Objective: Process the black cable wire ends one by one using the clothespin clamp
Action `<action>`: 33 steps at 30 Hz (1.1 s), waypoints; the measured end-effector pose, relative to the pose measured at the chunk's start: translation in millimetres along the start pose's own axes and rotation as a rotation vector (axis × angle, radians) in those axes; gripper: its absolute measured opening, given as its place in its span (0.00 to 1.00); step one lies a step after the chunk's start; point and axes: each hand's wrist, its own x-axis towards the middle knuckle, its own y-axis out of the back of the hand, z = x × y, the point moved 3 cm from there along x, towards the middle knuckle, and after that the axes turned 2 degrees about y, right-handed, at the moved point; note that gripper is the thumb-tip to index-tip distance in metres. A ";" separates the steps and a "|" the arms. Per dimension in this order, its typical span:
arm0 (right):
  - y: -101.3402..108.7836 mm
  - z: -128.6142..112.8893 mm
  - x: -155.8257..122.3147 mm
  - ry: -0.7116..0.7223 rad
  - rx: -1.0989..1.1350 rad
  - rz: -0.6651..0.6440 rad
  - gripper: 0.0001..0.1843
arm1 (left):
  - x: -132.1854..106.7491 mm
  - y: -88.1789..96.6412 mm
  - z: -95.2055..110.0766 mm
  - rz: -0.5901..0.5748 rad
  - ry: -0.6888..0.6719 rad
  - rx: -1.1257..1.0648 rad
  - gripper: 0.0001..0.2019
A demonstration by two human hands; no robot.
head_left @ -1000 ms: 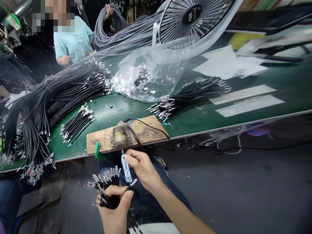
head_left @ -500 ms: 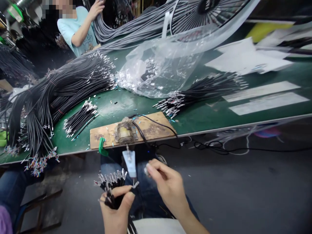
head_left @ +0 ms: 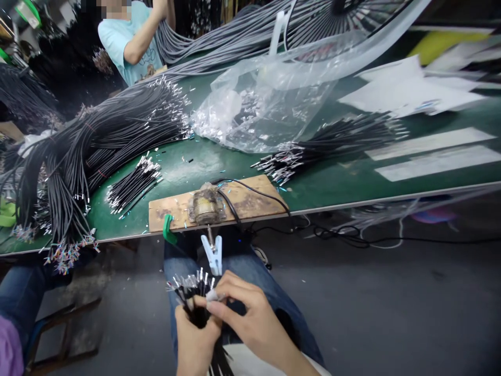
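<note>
My left hand (head_left: 195,329) is closed around a bundle of black cables (head_left: 191,300), whose silvery ends fan out above my fingers. Beside it, my right hand (head_left: 246,313) has thumb and fingers pinched together at the right edge of the bundle. A small whitish piece (head_left: 212,296) shows at those fingertips; whether it is a cable end or a finger covering I cannot tell. Just above my hands, a light blue clothespin (head_left: 213,256) hangs from the shaft of a small, grimy motor (head_left: 206,204). This motor sits on a wooden board (head_left: 254,196) at the table edge.
On the green table (head_left: 176,164) lie a short cable bundle (head_left: 135,185), a large heap of cables (head_left: 117,120), another bundle (head_left: 282,162) and a clear plastic bag (head_left: 270,115). A green clamp (head_left: 168,228) grips the board. Across the table is a person (head_left: 129,42) in light blue.
My right hand has moved left and down, from apart to against the bundle in my left hand. The clothespin, blurred before, now shows two separate legs. The view has shifted slightly.
</note>
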 end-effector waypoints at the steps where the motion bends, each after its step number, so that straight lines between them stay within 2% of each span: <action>1: 0.9 5.0 -1.5 -0.044 0.037 -0.026 0.09 | 1.1 1.1 -1.4 -0.004 0.006 -0.013 0.14; 4: 0.6 15.8 -4.8 -0.118 0.128 -0.094 0.12 | 2.0 0.3 -5.7 -0.041 0.042 -0.053 0.18; 6: -1.2 17.4 -5.5 -0.102 0.125 -0.090 0.15 | 1.0 -1.5 -8.2 -0.057 0.071 -0.072 0.20; 8: -1.9 14.1 -5.7 -0.024 0.017 0.007 0.18 | -0.7 -3.2 -9.4 -0.064 0.083 -0.082 0.21; 11: -2.2 3.1 -8.4 0.172 -0.196 0.222 0.18 | -3.3 -6.2 -9.1 -0.077 0.093 -0.090 0.22; 14: -3.9 -1.8 -11.5 0.274 -0.196 0.282 0.15 | -5.3 -10.1 -6.8 -0.112 0.114 -0.113 0.23; 16: -5.0 2.3 -11.4 0.201 -0.064 0.222 0.15 | -5.9 -12.3 -4.6 -0.140 0.137 -0.135 0.24; 21: -9.2 17.5 -11.2 -0.106 0.319 0.086 0.23 | -5.9 -15.6 0.2 -0.203 0.183 -0.175 0.26; 25: -9.2 22.4 -11.2 -0.281 0.428 0.101 0.24 | -4.3 -14.8 0.8 -0.181 0.163 -0.163 0.26; 28: -2.0 19.8 -7.6 -0.247 0.396 0.135 0.22 | -2.5 -13.7 0.0 -0.160 0.153 -0.148 0.25; 31: 3.7 15.5 -2.7 -0.132 0.299 0.049 0.17 | -1.8 -13.5 -0.4 -0.150 0.154 -0.138 0.25; 33: 4.9 16.3 -1.7 -0.130 0.273 0.027 0.16 | -2.7 -14.3 -0.1 -0.147 0.159 -0.129 0.26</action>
